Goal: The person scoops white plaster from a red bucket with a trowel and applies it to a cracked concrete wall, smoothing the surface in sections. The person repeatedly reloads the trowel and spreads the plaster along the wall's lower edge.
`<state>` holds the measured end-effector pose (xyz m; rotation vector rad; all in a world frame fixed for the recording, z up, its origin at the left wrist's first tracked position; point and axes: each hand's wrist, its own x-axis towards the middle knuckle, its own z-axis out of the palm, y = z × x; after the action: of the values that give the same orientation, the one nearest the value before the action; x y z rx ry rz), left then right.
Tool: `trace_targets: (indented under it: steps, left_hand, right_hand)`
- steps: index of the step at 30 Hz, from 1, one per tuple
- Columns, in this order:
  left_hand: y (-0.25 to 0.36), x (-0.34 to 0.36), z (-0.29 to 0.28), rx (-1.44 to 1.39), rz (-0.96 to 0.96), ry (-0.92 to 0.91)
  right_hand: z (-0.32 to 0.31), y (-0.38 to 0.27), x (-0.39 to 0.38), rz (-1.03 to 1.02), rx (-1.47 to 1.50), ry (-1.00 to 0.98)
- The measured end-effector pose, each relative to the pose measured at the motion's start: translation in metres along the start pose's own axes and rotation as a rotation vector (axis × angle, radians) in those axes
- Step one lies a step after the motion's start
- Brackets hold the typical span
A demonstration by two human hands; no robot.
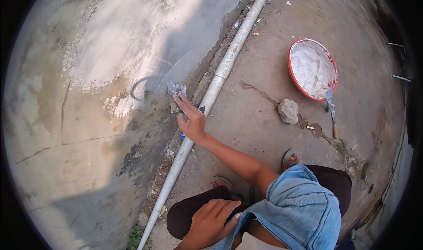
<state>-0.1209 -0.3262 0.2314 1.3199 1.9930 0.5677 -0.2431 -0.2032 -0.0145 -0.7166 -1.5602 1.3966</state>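
My right hand [192, 123] reaches across to the wall [105, 131] and grips a flat putty scraper [172, 90]. Two fingers lie stretched along its smeared grey blade, which is against or very near the lower wall; contact is hard to tell. Most of the scraper's grip is hidden by the hand. My left hand [211, 223] rests on my dark-trousered knee, fingers loosely laid out and holding nothing. White, partly smoothed filler [128, 34] covers the upper part of the wall, and a rough white patch [124, 107] sits left of the scraper.
A pale pipe [220, 76] runs along the wall's foot, beneath my right wrist. On the concrete ground to the right stands a red-rimmed basin [290, 65] of white paste. Near it are a wooden-handled putty knife [334, 120] and a stone [288, 111] beside a crack.
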Motion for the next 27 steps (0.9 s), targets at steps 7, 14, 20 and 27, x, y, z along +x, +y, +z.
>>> trace_targets:
  steps: [7,14,20,27]
  left_hand:
    - [-0.008,-0.011,-0.003,0.006,-0.032,0.039]
    - [-0.006,-0.025,-0.009,0.025,-0.025,0.028]
    - [-0.004,-0.025,-0.011,0.015,0.005,-0.031]
    - [-0.001,-0.029,-0.011,0.027,-0.027,0.038]
  right_hand:
    - [-0.068,0.042,0.071,0.095,0.018,0.205]
    - [-0.097,0.156,0.204,0.084,-0.181,0.382]
    - [0.003,0.066,0.047,-0.016,-0.106,0.212]
    - [-0.016,0.034,-0.019,-0.032,-0.052,0.08]
